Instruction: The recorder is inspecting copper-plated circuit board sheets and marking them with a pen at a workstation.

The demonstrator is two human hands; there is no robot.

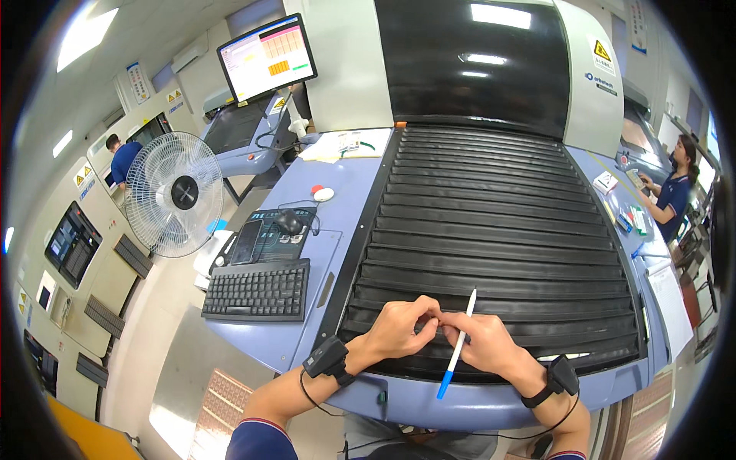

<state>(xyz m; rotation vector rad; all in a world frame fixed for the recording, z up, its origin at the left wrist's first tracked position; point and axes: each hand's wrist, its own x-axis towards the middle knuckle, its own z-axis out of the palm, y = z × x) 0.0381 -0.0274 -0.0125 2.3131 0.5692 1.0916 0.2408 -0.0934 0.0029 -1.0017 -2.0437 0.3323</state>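
Note:
My left hand and my right hand meet above the black ribbed bellows cover of a machine bed, near its front edge. A slim white pen with a blue end is held in my right hand, its blue end pointing down toward me and its thin tip away. The fingers of my left hand are curled and pinched, with thumb and fingertips touching those of my right hand. Whatever may lie between the fingertips is too small or hidden to make out. Each wrist carries a strapped black device with a cable.
Left of the bed are a black keyboard, a mouse, a phone and a monitor. A fan stands farther left. Behind the bed rises a dark machine hood. A co-worker is at the right, another far left.

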